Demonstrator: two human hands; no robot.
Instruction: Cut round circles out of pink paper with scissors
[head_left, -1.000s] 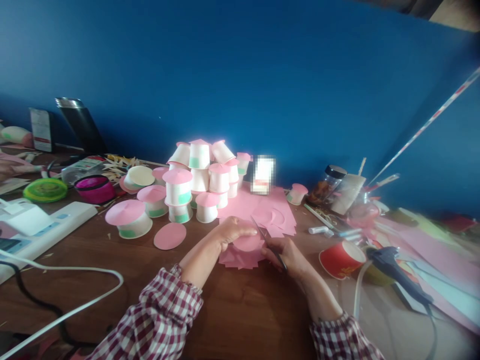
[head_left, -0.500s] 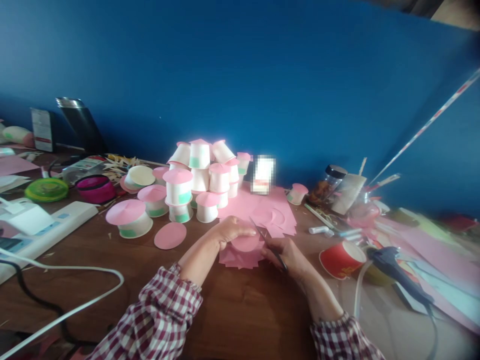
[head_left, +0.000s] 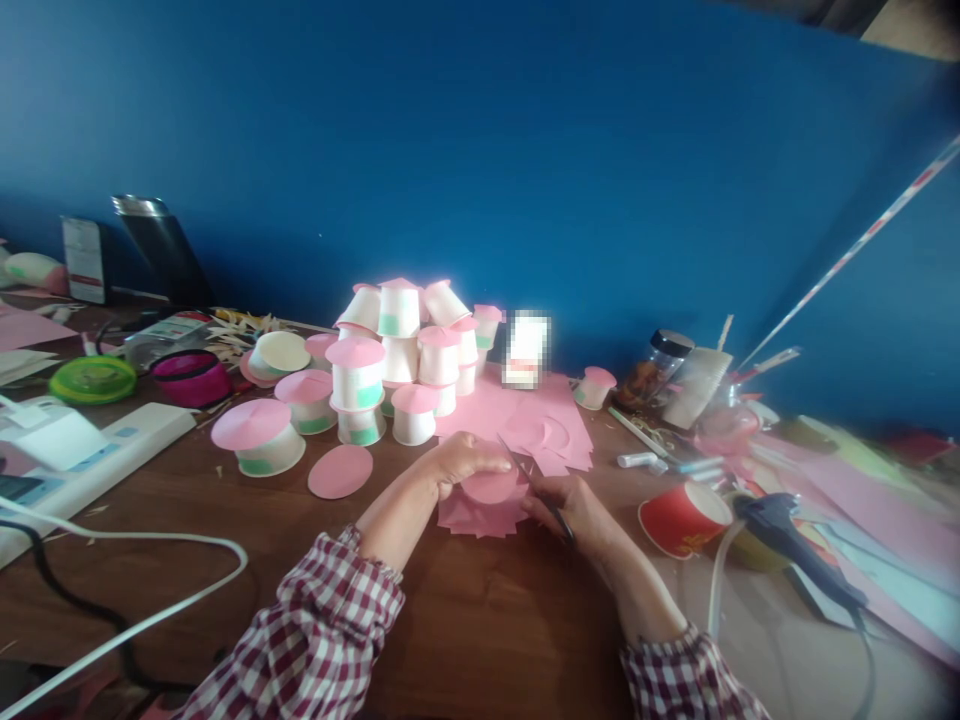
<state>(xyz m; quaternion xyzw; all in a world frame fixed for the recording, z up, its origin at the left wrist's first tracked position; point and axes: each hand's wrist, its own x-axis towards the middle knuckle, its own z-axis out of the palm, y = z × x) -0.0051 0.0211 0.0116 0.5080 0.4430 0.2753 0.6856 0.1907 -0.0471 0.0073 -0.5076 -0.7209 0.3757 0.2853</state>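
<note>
My left hand (head_left: pixel 466 462) pinches a round piece of pink paper (head_left: pixel 491 484) between thumb and fingers. My right hand (head_left: pixel 568 505) is closed round a pair of scissors (head_left: pixel 556 513), whose blades lie at the right edge of that paper. Under both hands is a stack of pink paper sheets (head_left: pixel 480 522) with jagged edges. Farther back a large pink sheet (head_left: pixel 480 405) lies flat with curved offcuts on it. Left of my left wrist rests a loose pink paper disc (head_left: pixel 340 472). Part of the scissors is hidden by my right fingers.
Small white paper cups with pink paper tops (head_left: pixel 358 372) stand stacked behind my left hand. To the right are a red paper cup (head_left: pixel 679 522) and a glue gun (head_left: pixel 802 545). A white power strip (head_left: pixel 142 440) and cables occupy the left. A blue wall (head_left: pixel 480 150) rises behind.
</note>
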